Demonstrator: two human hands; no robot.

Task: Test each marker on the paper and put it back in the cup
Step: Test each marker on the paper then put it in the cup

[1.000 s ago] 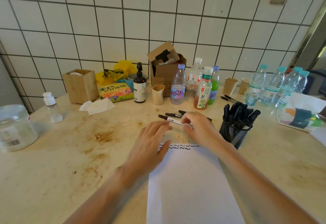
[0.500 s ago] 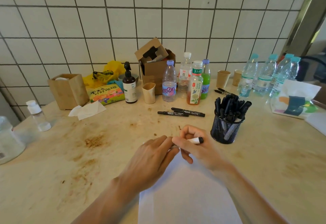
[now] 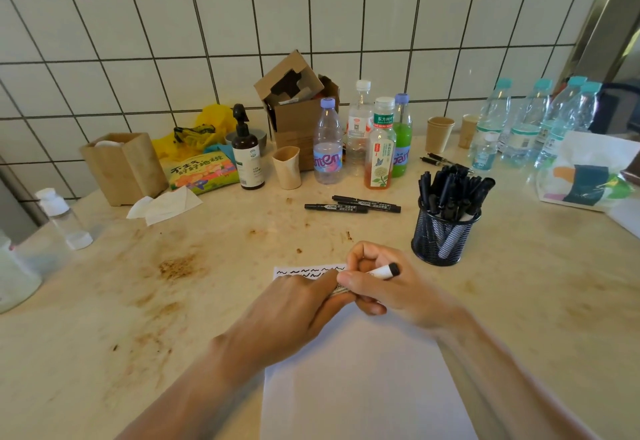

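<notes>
A white sheet of paper lies on the counter in front of me, with rows of black squiggles along its top edge. Over that edge both hands hold one white-bodied marker with a black end. My right hand grips its right part, fingers curled round the barrel. My left hand holds its left end, which the fingers hide. A black mesh cup full of black markers stands just right of my hands. Two black markers lie loose on the counter behind the paper.
Along the tiled wall stand several drink bottles, an open cardboard box, a pump bottle, paper cups, a wooden box and water bottles. A tissue lies left; a plastic bag lies right.
My right hand picked a marker up from behind the paper and brought it near over the sheet's top edge. My left hand came up and took hold of its left end.
</notes>
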